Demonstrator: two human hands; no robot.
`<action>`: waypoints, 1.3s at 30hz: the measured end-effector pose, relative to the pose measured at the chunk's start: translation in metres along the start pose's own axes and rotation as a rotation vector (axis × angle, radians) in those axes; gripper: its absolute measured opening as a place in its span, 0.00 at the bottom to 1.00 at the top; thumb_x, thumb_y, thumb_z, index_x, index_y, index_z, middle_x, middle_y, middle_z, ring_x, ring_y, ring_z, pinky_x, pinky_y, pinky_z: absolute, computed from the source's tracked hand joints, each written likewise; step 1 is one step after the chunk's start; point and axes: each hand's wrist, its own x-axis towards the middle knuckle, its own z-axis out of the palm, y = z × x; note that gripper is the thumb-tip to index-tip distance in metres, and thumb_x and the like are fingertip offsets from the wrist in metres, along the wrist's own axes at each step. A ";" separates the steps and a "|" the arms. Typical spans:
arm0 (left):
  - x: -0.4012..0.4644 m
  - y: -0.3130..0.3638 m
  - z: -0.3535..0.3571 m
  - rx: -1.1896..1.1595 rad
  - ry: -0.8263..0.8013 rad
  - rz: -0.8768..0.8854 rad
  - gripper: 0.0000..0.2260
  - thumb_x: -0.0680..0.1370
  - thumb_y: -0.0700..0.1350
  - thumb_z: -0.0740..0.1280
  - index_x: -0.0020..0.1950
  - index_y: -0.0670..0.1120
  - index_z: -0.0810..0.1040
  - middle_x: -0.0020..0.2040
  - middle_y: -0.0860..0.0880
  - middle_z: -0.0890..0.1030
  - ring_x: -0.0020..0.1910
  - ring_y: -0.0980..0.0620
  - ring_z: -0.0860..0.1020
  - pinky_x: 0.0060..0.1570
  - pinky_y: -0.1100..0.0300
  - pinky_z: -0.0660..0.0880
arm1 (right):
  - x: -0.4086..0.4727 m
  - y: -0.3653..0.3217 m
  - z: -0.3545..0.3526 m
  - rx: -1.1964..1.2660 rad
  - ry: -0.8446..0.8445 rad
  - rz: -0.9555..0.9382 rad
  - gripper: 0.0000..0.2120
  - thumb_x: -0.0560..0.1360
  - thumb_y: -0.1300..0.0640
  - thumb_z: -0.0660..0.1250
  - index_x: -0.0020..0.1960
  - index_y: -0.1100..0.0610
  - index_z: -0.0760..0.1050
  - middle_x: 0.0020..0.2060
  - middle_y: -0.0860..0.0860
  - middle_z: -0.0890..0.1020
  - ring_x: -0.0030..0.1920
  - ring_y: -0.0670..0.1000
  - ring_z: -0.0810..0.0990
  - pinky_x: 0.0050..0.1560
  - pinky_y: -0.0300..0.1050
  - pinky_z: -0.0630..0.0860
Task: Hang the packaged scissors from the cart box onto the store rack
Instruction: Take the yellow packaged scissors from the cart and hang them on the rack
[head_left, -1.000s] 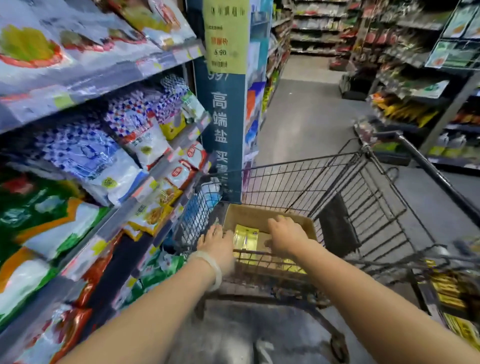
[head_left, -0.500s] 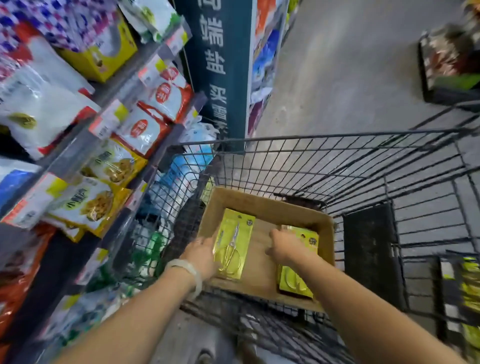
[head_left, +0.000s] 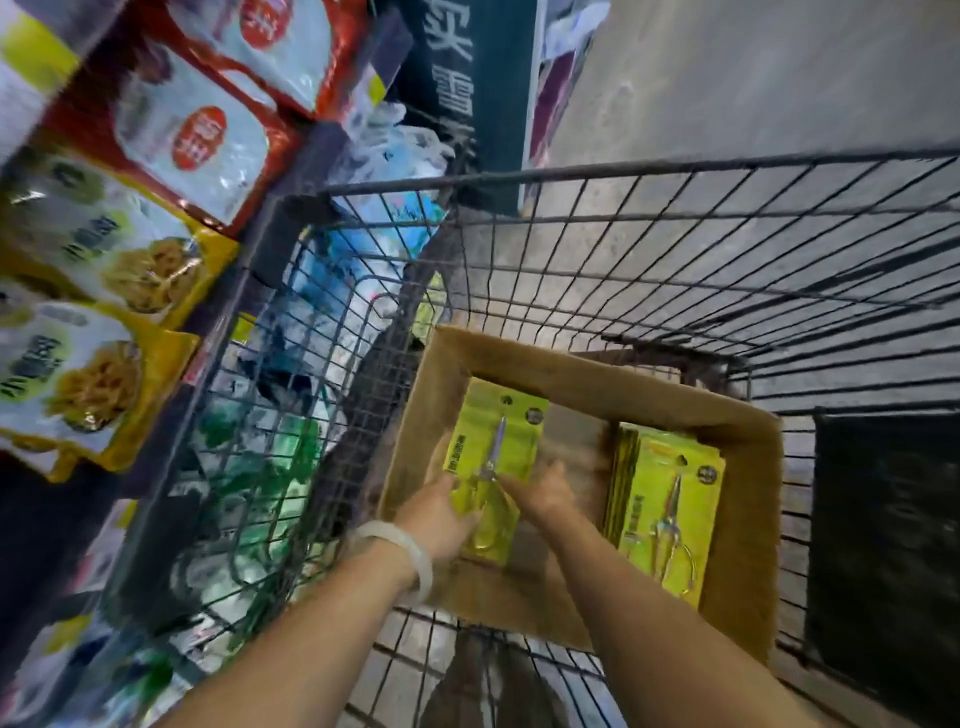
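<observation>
Two hands reach into the cardboard box that sits in the near part of the wire cart. The left hand, a pale bangle on its wrist, grips the left edge of a yellow-green scissors pack, thumb over the front of the card. The right hand is blurred; it touches the right edge of the same pack, but whether its fingers pinch the card or only rest there I cannot tell. A stack of matching packs lies in the right side of the box. On the left, shelves carry yellow noodle bags and red-edged bags.
</observation>
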 end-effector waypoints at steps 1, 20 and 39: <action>0.002 -0.001 0.000 -0.014 -0.003 -0.008 0.23 0.79 0.50 0.63 0.73 0.46 0.63 0.71 0.47 0.69 0.68 0.47 0.70 0.66 0.56 0.68 | 0.005 0.000 0.003 0.032 0.003 0.007 0.39 0.74 0.47 0.68 0.74 0.64 0.54 0.70 0.59 0.68 0.69 0.58 0.69 0.67 0.48 0.68; -0.038 0.014 -0.037 -0.554 0.180 -0.080 0.26 0.77 0.42 0.66 0.73 0.42 0.62 0.72 0.45 0.66 0.71 0.45 0.66 0.68 0.50 0.64 | -0.076 -0.021 -0.049 0.650 -0.262 -0.281 0.05 0.75 0.64 0.66 0.44 0.56 0.72 0.37 0.51 0.79 0.39 0.51 0.76 0.47 0.50 0.73; 0.006 -0.070 -0.057 -0.665 0.316 -0.098 0.29 0.77 0.48 0.65 0.75 0.48 0.58 0.75 0.48 0.62 0.73 0.44 0.63 0.70 0.40 0.63 | 0.036 0.012 0.044 0.425 0.015 0.188 0.34 0.58 0.51 0.81 0.60 0.59 0.75 0.57 0.58 0.80 0.55 0.58 0.81 0.56 0.56 0.78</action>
